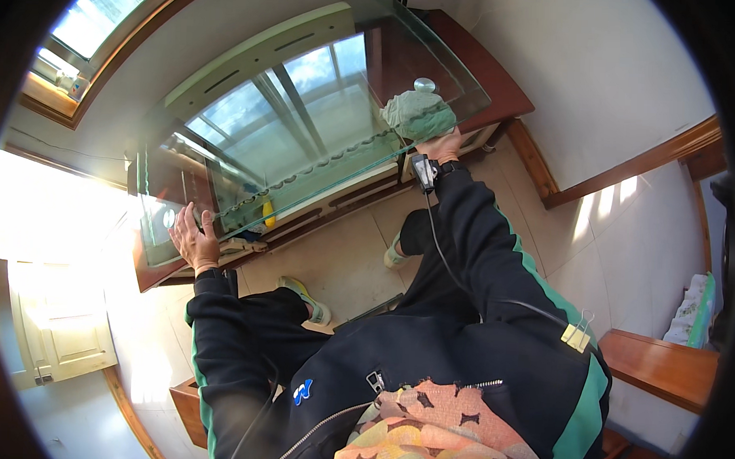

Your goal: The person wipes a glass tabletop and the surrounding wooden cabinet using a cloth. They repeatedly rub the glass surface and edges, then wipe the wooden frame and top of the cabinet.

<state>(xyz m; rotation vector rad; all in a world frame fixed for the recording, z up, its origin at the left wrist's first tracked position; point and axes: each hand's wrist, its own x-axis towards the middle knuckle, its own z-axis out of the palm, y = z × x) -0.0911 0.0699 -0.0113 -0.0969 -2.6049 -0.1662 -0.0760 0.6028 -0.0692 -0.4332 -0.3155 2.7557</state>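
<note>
A TV stand with a clear glass top (321,161) stands in front of me, its glass edged by a wavy pattern and reflecting a window. My left hand (197,240) rests at the left end of the glass, fingers apart, beside a round metal disc (169,217). At the right end, my right hand (441,148) is at the front edge with a bunched pale green cloth (415,110). The wavy border shows across the cloth, which seems to lie beneath the glass; most right-hand fingers are hidden. Another metal disc (424,84) is just behind the cloth.
Below the glass, a yellow object (268,214) sits near the front left. A window (101,20) is at upper left and a cream cabinet door (67,316) at lower left. Wooden furniture (657,367) stands at right. A cable (435,232) runs along my right sleeve.
</note>
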